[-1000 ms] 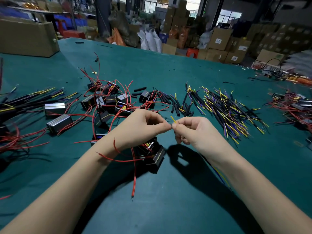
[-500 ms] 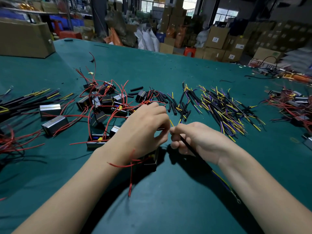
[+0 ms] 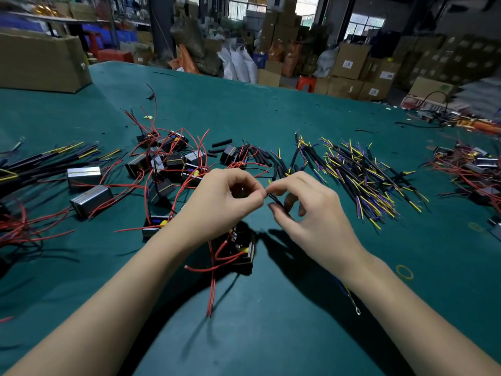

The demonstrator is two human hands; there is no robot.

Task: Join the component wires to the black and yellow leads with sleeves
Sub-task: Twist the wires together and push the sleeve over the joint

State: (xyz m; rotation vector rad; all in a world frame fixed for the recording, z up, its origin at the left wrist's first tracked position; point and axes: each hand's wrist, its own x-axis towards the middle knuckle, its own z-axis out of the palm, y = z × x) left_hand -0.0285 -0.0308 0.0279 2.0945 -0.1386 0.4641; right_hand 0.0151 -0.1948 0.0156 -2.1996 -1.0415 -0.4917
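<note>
Head view: left hand (image 3: pixel 225 202) and right hand (image 3: pixel 309 210) pinch thin floppy wire (image 3: pixel 273 198) ends mid-worktop (image 3: pixel 271 321); light, hold near tips.

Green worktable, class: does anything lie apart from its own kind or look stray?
Yes. A yellow rubber band lies alone on the green worktable, right of the right hand. One thin black strand lies alone near the far edge.

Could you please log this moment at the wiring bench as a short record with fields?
surface: green table
left hand: pinches a wire end at its fingertips
right hand: pinches the black lead
component: lies below the hands, red wires trailing
lead pile: to the right
sleeves: loose, beyond the hands
</note>
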